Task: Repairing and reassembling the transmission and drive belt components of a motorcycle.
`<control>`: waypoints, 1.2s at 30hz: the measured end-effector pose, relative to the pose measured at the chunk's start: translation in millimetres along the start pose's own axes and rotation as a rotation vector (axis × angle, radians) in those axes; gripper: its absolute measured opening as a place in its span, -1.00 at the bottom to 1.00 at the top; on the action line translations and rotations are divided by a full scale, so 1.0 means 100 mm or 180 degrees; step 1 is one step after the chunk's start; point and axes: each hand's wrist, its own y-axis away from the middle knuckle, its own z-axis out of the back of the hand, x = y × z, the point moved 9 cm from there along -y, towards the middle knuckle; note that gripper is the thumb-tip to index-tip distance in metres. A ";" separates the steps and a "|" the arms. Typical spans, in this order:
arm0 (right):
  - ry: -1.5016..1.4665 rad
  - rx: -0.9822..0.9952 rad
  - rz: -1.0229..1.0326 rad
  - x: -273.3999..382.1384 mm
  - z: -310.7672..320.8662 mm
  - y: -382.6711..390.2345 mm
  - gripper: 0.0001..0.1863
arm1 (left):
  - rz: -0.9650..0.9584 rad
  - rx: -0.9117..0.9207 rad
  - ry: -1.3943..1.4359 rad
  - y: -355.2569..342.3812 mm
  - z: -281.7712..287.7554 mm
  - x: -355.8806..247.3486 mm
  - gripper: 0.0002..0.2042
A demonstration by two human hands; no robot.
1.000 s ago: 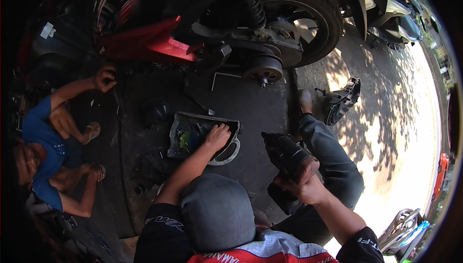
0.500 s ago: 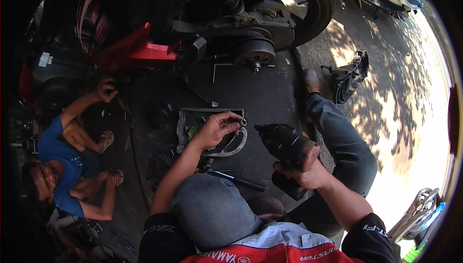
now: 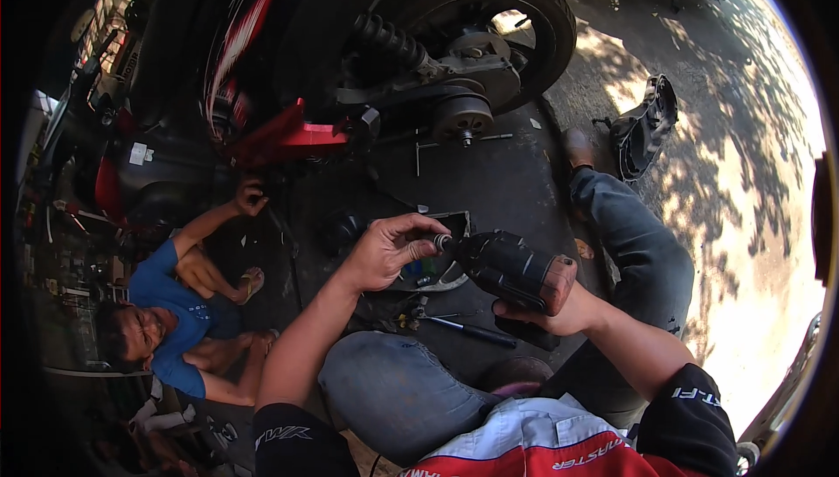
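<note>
My left hand (image 3: 377, 257) pinches a small metal socket (image 3: 442, 241) between thumb and fingers. It holds the socket at the nose of a black cordless impact wrench (image 3: 502, 267); whether the socket is seated on it I cannot tell. My right hand (image 3: 566, 306) is wrapped round the wrench's grip, with the nose pointing left. Below both hands sits an open tray (image 3: 456, 281) with small items in it, partly hidden by my left hand. Farther off, the scooter's round clutch drum (image 3: 461, 118) is exposed, with a nut at its centre.
The scooter's rear wheel (image 3: 559, 35) and red body panel (image 3: 293, 134) stand ahead. A T-handle wrench (image 3: 418, 159) and a long-handled tool (image 3: 479, 331) lie on the dark floor. A black cover (image 3: 647, 132) lies right. A person in blue (image 3: 175, 306) squats left.
My hands have come together: the socket, earlier apart from the impact wrench, is now at its nose. The view has shifted, so the scooter and the person appear farther right.
</note>
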 end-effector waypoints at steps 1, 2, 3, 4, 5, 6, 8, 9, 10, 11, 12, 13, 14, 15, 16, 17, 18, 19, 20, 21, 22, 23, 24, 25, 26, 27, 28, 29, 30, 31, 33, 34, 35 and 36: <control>-0.0075 0.0067 -0.0133 -0.02 0.00 0.03 -0.59 | -0.0003 0.0016 -0.0039 0.00 -0.02 -0.04 -0.73; -0.0152 0.0134 -0.0269 -0.06 0.00 0.07 -0.59 | 0.0009 0.0027 0.0105 0.00 -0.05 -0.07 -0.74; -0.0165 0.0103 -0.0253 -0.06 0.03 0.09 -0.59 | 0.0032 0.0038 0.0254 0.00 -0.07 -0.10 -0.74; -0.0171 0.0175 -0.0334 -0.10 0.03 0.11 -0.58 | 0.0042 0.0054 0.0226 -0.02 -0.08 -0.13 -0.74; -0.0177 0.0250 -0.0419 -0.13 0.04 0.12 -0.57 | 0.0022 0.0081 0.0053 -0.05 -0.08 -0.17 -0.73; -0.0185 0.0227 -0.0416 -0.12 0.08 0.12 -0.57 | -0.0001 0.0108 -0.0112 -0.10 -0.11 -0.23 -0.72; 0.0116 0.0281 -0.0350 -0.08 0.14 0.11 -0.59 | -0.0033 0.0167 -0.0215 -0.17 -0.25 -0.34 -0.71; 0.0118 0.0268 -0.0353 -0.10 0.15 0.13 -0.59 | -0.0078 0.0205 -0.0310 -0.21 -0.31 -0.40 -0.70; 0.0028 0.0156 -0.0345 -0.14 0.17 0.15 -0.55 | -0.0081 0.0219 -0.0307 -0.26 -0.31 -0.37 -0.70; -0.0057 0.0048 -0.0340 -0.19 0.18 0.17 -0.50 | 0.0052 0.0261 0.0042 -0.33 -0.30 -0.25 -0.69; -0.0034 0.0049 -0.0344 -0.34 0.18 0.19 -0.50 | 0.0170 0.0297 0.0392 -0.42 -0.28 -0.11 -0.69; -0.0113 0.0260 -0.0651 -0.59 0.13 0.24 -0.43 | 0.0294 0.0236 0.0721 -0.54 -0.22 0.09 -0.67; -0.0225 0.0491 -0.0957 -0.78 0.05 0.28 -0.35 | 0.0301 0.0205 0.0733 -0.62 -0.19 0.25 -0.67; -0.0235 0.0409 -0.1241 -0.71 0.14 0.19 -0.23 | 0.0392 0.0090 0.1438 -0.69 -0.16 0.42 -0.65; -0.0211 0.0413 -0.1253 -0.76 0.18 0.11 -0.23 | 0.0454 0.0018 0.2146 -0.80 -0.19 0.55 -0.63; 0.0336 0.0629 -0.1382 -0.90 0.18 0.04 -0.24 | 0.0310 -0.0130 0.2189 -0.89 -0.20 0.65 -0.63; 0.0870 0.0853 -0.1507 -1.06 0.16 -0.02 -0.25 | 0.0310 -0.0133 0.2212 -0.95 -0.24 0.80 -0.63; 0.1362 0.0997 -0.1788 -1.22 0.18 -0.08 -0.30 | 0.0313 -0.0391 0.2329 -1.02 -0.23 0.96 -0.64; 0.1382 0.1012 -0.1794 -1.33 0.18 -0.15 -0.30 | 0.0319 -0.0652 0.2443 -1.08 -0.20 1.12 -0.66; 0.1760 0.1033 -0.1852 -1.47 0.20 -0.20 -0.32 | 0.0336 -0.0928 0.2419 -1.13 -0.17 1.25 -0.68; 0.2151 0.1042 -0.1918 -1.59 0.26 -0.24 -0.35 | 0.0329 -0.0911 0.2460 -1.22 -0.19 1.28 -0.68; 0.2244 0.0995 -0.1951 -1.68 0.29 -0.30 -0.37 | 0.0428 -0.1121 0.2463 -1.29 -0.14 1.34 -0.70; 0.2263 0.1015 -0.1989 -1.77 0.29 -0.35 -0.37 | 0.0547 -0.1331 0.2468 -1.35 -0.10 1.39 -0.72; 0.2261 0.0899 -0.1961 -1.84 0.32 -0.43 -0.37 | 0.0514 -0.1436 0.2504 -1.42 -0.05 1.39 -0.75; 0.2261 0.0781 -0.1932 -1.89 0.35 -0.49 -0.38 | 0.0527 -0.1421 0.2544 -1.49 -0.03 1.39 -0.75; 0.2231 0.0789 -0.2000 -1.89 0.35 -0.58 -0.40 | 0.0503 -0.1395 0.2557 -1.52 0.03 1.39 -0.76; 0.2234 0.0811 -0.2009 -1.94 0.33 -0.60 -0.40 | 0.0477 -0.1368 0.2569 -1.55 0.09 1.39 -0.76; 0.2190 0.0773 -0.1919 -1.97 0.33 -0.63 -0.39 | 0.0584 -0.1375 0.2605 -1.55 0.13 1.44 -0.79; 0.2150 0.0740 -0.1813 -1.97 0.32 -0.67 -0.37 | 0.0577 -0.1396 0.2623 -1.56 0.16 1.48 -0.79; 0.2157 0.0767 -0.1803 -1.99 0.32 -0.69 -0.37 | 0.0587 -0.1484 0.2443 -1.56 0.21 1.52 -0.79; 0.2220 0.0771 -0.1962 -2.03 0.33 -0.66 -0.33 | 0.0612 -0.1574 0.2289 -1.57 0.24 1.54 -0.78; 0.2226 0.0793 -0.1982 -2.05 0.35 -0.66 -0.33 | 0.0646 -0.1651 0.2343 -1.60 0.23 1.53 -0.77; 0.2126 0.0779 -0.1968 -2.07 0.36 -0.67 -0.33 | 0.0680 -0.1727 0.2394 -1.62 0.22 1.51 -0.76; 0.2019 0.0760 -0.1942 -2.08 0.36 -0.69 -0.32 | 0.0688 -0.1733 0.2405 -1.63 0.25 1.52 -0.76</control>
